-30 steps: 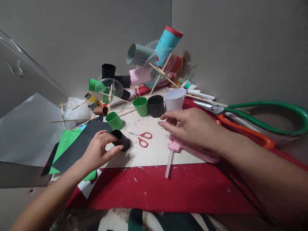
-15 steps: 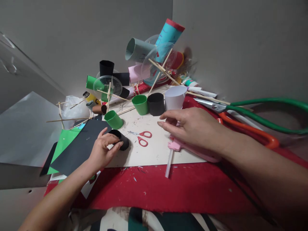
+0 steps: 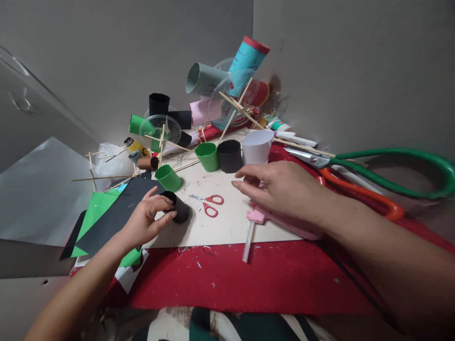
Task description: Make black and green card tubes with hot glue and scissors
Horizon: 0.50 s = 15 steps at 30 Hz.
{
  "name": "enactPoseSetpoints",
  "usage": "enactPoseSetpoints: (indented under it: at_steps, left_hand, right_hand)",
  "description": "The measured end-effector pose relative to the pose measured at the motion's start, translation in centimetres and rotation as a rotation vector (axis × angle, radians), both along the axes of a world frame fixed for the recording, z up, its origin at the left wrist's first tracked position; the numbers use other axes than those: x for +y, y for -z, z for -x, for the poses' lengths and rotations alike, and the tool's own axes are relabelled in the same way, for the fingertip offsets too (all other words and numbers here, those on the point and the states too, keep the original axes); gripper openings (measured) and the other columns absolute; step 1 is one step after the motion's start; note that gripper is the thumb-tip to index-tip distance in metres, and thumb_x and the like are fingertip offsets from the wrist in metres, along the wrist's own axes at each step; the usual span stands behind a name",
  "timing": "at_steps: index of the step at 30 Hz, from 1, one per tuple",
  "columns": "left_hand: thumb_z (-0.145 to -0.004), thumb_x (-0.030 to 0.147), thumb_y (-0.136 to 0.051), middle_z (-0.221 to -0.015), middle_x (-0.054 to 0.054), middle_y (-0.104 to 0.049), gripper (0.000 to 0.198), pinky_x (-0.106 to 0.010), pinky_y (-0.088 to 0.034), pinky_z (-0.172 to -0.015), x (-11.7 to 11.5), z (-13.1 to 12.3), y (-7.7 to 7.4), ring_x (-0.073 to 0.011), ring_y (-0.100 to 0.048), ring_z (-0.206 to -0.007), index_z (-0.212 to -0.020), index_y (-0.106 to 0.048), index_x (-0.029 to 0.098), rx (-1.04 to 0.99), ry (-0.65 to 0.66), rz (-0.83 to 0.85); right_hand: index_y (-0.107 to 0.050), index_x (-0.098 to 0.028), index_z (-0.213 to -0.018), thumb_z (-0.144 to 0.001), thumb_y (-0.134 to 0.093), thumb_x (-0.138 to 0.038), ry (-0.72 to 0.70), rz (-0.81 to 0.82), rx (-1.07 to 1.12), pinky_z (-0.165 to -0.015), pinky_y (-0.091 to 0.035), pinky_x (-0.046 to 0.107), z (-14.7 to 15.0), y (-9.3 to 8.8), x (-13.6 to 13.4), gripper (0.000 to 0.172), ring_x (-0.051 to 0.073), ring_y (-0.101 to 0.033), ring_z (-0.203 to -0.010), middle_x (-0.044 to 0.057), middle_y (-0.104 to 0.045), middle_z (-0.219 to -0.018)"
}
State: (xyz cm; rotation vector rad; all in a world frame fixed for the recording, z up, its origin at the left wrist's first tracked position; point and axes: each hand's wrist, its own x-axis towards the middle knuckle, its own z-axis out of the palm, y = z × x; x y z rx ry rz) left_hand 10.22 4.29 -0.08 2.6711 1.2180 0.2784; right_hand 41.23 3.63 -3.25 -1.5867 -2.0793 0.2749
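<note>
My left hand (image 3: 151, 215) is at a small black paper cup (image 3: 182, 209) at the left of the white board, thumb and fingertips closed on its near side. The cup leans a little. My right hand (image 3: 272, 184) hovers over a pink glue gun (image 3: 291, 226), holding nothing, its fingers bent and apart. From the gun's front sticks a clear glue stick (image 3: 248, 242). Small red-handled scissors (image 3: 210, 204) lie between my hands. Behind them stand a green paper cup (image 3: 168, 178), a second green cup (image 3: 207, 158), a black cup (image 3: 229, 157) and a white cup (image 3: 257, 146).
Stick frames with paper tubes, including a blue tube (image 3: 247, 59), rise at the back against the walls. Large green-and-orange-handled scissors (image 3: 394, 177) lie at the right. Dark paper sheets (image 3: 113, 222) lie at the left. A red cloth (image 3: 220, 284) covers the front edge.
My left hand and the black cup have shifted very slightly left. My right hand stays over the glue gun. The view has tilted slightly.
</note>
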Motion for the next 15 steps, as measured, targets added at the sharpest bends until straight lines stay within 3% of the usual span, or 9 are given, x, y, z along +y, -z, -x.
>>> enactPoseSetpoints:
  at_steps: [4,7,11,15]
  left_hand:
    - [-0.091,0.026,-0.061,-0.102,-0.004,-0.076,0.009,-0.055,-0.021,-0.119,0.4,0.6,-1.7,-0.0214,-0.066,-0.110,-0.090,-0.069,0.022,0.112,0.125,0.045]
    - [-0.090,0.030,-0.063,-0.107,-0.006,-0.075,0.013,-0.054,-0.024,-0.119,0.4,0.9,-2.1,-0.0224,-0.065,-0.114,-0.097,-0.070,0.022,0.150,0.138,0.046]
    - [-0.089,0.032,-0.065,-0.113,-0.008,-0.074,0.020,-0.052,-0.029,-0.117,-0.1,1.1,-1.8,-0.0230,-0.069,-0.108,-0.104,-0.070,0.020,0.133,0.106,0.000]
    - [-0.088,0.028,-0.066,-0.102,-0.008,-0.077,0.016,-0.049,-0.043,-0.106,-0.6,1.0,-1.0,-0.0234,-0.070,-0.102,-0.101,-0.070,0.020,0.039,0.090,-0.119]
  right_hand:
    - [-0.076,-0.021,-0.098,-0.090,-0.058,-0.033,0.001,-0.014,0.000,-0.062,-0.047,0.032,0.0,0.1,0.1,0.023,0.026,-0.073,-0.075,0.007,-0.080,-0.086]
    - [-0.076,-0.020,-0.100,-0.090,-0.059,-0.033,0.012,0.002,-0.011,-0.063,-0.048,0.032,0.0,0.1,0.1,0.023,0.027,-0.073,-0.076,0.008,-0.080,-0.087]
    - [-0.076,-0.020,-0.101,-0.091,-0.059,-0.033,0.012,0.010,-0.024,-0.064,-0.048,0.033,0.0,-0.1,0.0,0.023,0.027,-0.073,-0.076,0.007,-0.080,-0.087]
    - [-0.075,-0.019,-0.102,-0.092,-0.058,-0.032,0.004,0.034,-0.023,-0.064,-0.049,0.033,0.1,-0.3,-0.1,0.024,0.028,-0.073,-0.079,0.008,-0.079,-0.089]
